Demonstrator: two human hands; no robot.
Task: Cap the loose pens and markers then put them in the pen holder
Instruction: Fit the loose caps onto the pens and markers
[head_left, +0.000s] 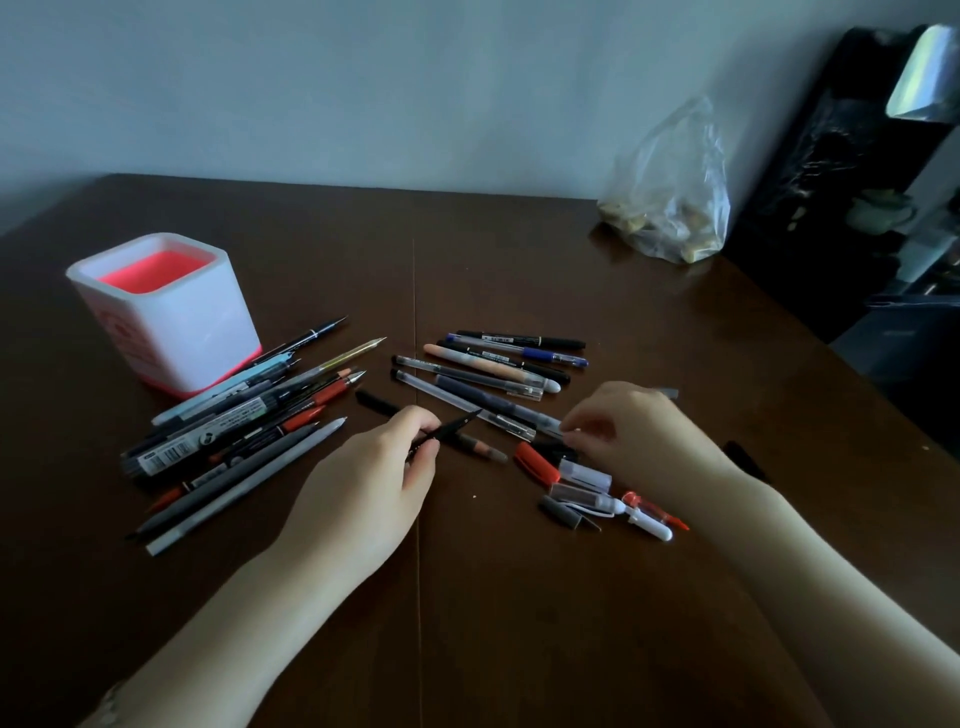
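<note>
Left hand (374, 478): its fingers (415, 418) are curled and pinched round a black pen (453, 427). The bare tip is kept pointing away from them toward the right hand, presumably so a cap can be pushed straight on.
Right hand (639, 436): its fingers (587, 422) are bent down over the caps. They are blurred, so it cannot be told whether a cap is pinched or only touched.
Loose caps (584, 475): red, clear, grey and white ones are scattered on the worktop (519, 597) just below the right fingers, within easy reach for matching.
Heap of pens (234, 431): it is piled just left of the left fingers, tips fanned toward the middle. Several tips are seen bare, so these are judged to be waiting for caps.
Row of pens (493, 364): it is laid just beyond both sets of fingers. Most look capped, though this is not certain at this size.
Pen holder (176, 332): it stands upright, well beyond and left of the left fingers, touching the far end of the heap. Nothing is seen inside its open mouth.
Step in hand: a cap for the black pen is judged to be sought, and the task is barely begun.
Plastic bag (670, 197): it is set far beyond the right fingers, by the wall.
</note>
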